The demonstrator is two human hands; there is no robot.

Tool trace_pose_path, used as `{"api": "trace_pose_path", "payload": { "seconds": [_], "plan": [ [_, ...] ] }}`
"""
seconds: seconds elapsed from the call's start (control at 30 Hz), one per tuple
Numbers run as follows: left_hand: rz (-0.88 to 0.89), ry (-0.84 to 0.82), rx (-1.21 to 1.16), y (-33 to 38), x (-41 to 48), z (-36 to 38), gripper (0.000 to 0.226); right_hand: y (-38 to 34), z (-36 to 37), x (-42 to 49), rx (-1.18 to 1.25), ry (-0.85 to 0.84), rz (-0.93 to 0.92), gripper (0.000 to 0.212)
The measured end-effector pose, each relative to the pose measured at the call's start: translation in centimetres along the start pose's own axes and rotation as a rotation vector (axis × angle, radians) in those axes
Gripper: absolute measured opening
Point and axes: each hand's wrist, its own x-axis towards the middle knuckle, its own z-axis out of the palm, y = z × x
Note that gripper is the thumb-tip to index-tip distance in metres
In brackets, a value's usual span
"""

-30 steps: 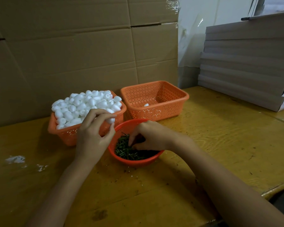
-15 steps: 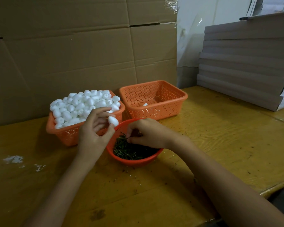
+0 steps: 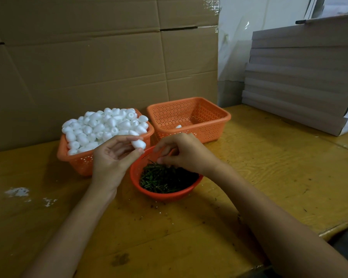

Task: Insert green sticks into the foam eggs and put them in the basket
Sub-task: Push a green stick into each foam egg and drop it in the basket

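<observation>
Hands of a person reach in from the lower edge over a yellowish wooden tabletop (image 3: 269,177). The left hand (image 3: 113,157) is turned palm inward and pinches a single white foam egg (image 3: 138,144) between thumb and fingertips; its other fingers are loosely spread. The egg is held in the air, in front of the near right corner of the full basket (image 3: 78,163) and just above the left rim of a round red bowl (image 3: 165,195). The right hand (image 3: 181,153) hovers over the far side of that bowl with its fingers curled and its fingertips (image 3: 159,159) down at the top of a heap of short green sticks (image 3: 165,179) that fills the bowl. Whether a stick is caught between them cannot be told. The full basket, orange and perforated, stands at the back left, piled high with foam eggs (image 3: 105,125). Just beside it to the right stands a second orange basket (image 3: 189,117) of the same kind, with one egg (image 3: 178,126) visible on its bottom. A wall of brown cardboard boxes (image 3: 88,67) rises behind both. At the far right, a stack of flat cardboard sheets (image 3: 299,77) lies on the tabletop. White crumbs (image 3: 17,192) lie scattered at the left.
</observation>
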Motion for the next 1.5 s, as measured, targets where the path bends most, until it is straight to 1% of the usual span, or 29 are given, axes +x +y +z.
{"api": "trace_pose_path", "payload": {
  "seconds": [0.13, 0.27, 0.4, 0.57, 0.7, 0.9, 1.0, 1.13, 1.23, 1.43, 1.5],
  "plan": [
    [-0.018, -0.023, -0.060, 0.28, -0.10, 0.08, 0.028, -0.11, -0.36, -0.10, 0.287, 0.071, 0.036, 0.026],
    [-0.049, -0.052, -0.102, 0.16, -0.11, 0.18, 0.028, -0.10, -0.76, 0.01, 0.394, 0.096, 0.029, 0.032],
    [-0.080, -0.042, -0.114, 0.15, -0.18, -0.02, 0.030, 0.13, -0.67, 0.06, 0.323, 0.099, 0.023, 0.034],
    [-0.120, -0.022, -0.183, 0.33, -0.02, -0.07, 0.033, 0.46, -0.36, 0.05, 0.280, 0.096, 0.069, 0.032],
    [-0.122, -0.026, -0.196, 0.31, -0.09, 0.05, 0.035, 0.66, -0.27, 0.28, 0.207, 0.044, 0.104, 0.041],
    [-0.115, -0.036, -0.193, 0.15, -0.12, 0.18, 0.035, 0.75, 0.10, 0.28, 0.218, -0.025, 0.103, 0.062],
    [-0.110, -0.046, -0.187, 0.29, -0.24, 0.37, 0.034, 0.80, 0.00, 0.23, 0.195, -0.072, 0.089, 0.065],
    [-0.105, -0.054, -0.178, 0.44, -0.44, 0.67, 0.031, 0.64, 0.06, 0.16, 0.083, -0.101, 0.048, 0.068],
    [-0.113, -0.048, -0.183, 0.60, -0.44, 0.66, 0.032, 0.37, 0.10, 0.00, 0.026, -0.115, 0.020, 0.066],
    [-0.128, -0.040, -0.185, 0.68, -0.50, 0.68, 0.033, 0.12, 0.16, -0.09, 0.007, -0.092, -0.014, 0.051],
    [-0.137, -0.034, -0.196, 0.67, -0.43, 0.68, 0.035, 0.02, 0.21, -0.03, -0.072, -0.071, -0.054, 0.046]
  ]
}}
